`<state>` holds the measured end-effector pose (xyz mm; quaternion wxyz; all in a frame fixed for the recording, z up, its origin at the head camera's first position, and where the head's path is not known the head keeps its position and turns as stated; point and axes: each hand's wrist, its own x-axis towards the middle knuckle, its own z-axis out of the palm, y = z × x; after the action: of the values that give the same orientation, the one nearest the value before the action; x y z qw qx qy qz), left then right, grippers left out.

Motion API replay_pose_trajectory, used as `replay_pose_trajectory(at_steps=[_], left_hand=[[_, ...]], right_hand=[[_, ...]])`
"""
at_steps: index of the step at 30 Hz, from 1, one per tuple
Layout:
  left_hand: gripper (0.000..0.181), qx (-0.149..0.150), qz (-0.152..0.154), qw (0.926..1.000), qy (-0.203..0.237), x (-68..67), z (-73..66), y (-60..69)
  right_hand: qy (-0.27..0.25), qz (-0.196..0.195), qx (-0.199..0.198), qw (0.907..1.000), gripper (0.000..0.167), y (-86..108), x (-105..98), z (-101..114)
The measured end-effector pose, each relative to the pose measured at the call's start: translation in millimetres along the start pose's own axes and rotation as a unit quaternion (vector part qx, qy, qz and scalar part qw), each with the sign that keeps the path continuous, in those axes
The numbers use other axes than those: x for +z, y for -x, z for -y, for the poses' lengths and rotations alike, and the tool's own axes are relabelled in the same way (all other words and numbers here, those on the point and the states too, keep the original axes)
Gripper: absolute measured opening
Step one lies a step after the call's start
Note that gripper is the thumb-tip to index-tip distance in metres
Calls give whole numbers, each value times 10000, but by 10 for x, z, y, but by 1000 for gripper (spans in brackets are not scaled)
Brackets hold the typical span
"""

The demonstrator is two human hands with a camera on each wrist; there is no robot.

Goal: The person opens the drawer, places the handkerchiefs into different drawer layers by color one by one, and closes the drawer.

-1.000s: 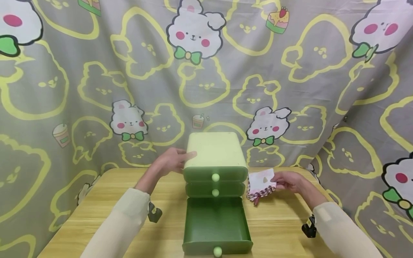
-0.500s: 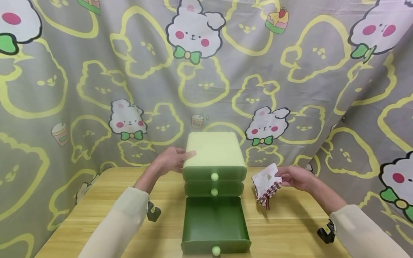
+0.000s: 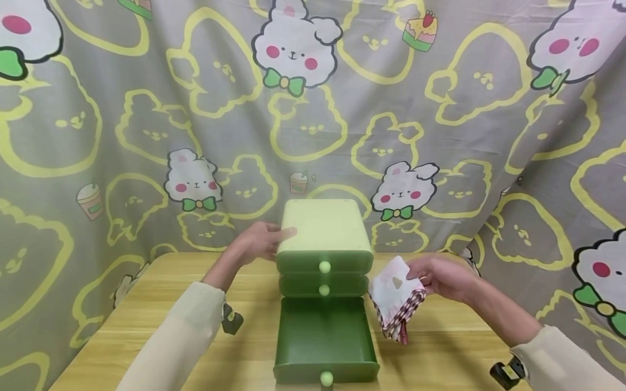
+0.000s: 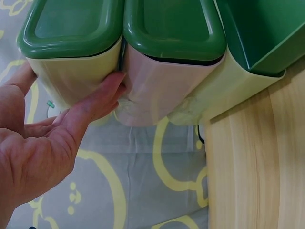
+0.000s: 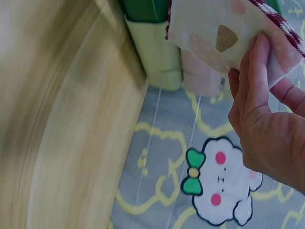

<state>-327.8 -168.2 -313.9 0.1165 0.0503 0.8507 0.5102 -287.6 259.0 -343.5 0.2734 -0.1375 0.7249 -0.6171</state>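
Note:
A small drawer cabinet (image 3: 325, 222) with a pale yellow top stands on the table. Its bottom drawer (image 3: 325, 331) is pulled out and holds nothing; the upper two are closed. My left hand (image 3: 259, 240) rests on the cabinet's top left side, one digit over the top edge. In the left wrist view the left hand (image 4: 62, 138) touches the top tier's side with its fingers extended. My right hand (image 3: 447, 277) pinches a folded white-and-pink cloth (image 3: 391, 288) with checked trim by its edge, raised and tilted to the right of the cabinet. A dark red strip hangs from it.
The wooden table (image 3: 171, 309) extends to both sides of the cabinet. A grey curtain (image 3: 313, 125) printed with yellow outlines and white rabbits hangs behind and beside it. Black camera mounts (image 3: 508, 372) sit at both wrists.
The right hand has moved the cloth away from the cabinet to the right, then back left and nearer to me, with the cloth tilting. My left hand has stayed on the cabinet.

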Motion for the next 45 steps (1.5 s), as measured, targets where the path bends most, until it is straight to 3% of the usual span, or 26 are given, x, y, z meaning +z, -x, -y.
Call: replay_pose_trajectory(at_steps=[5, 10, 22, 37, 45], left_hand=[[87, 25, 20, 10000, 26, -3, 9, -4], [87, 20, 39, 10000, 47, -5, 12, -9], [85, 7, 77, 9998, 160, 7, 4, -2], [86, -85, 5, 9999, 123, 0, 4, -14], [88, -121, -46, 9999, 111, 4, 3, -7]], right_hand=[[65, 334, -62, 9994, 22, -12, 170, -13], [-45, 425, -54, 9991, 27, -46, 346, -19], [-515, 174, -36, 9985, 39, -159, 676, -110], [-1043, 39, 66, 9945, 31, -328, 1000, -357], [-1264, 17, 63, 9920, 37, -439, 1154, -449]])
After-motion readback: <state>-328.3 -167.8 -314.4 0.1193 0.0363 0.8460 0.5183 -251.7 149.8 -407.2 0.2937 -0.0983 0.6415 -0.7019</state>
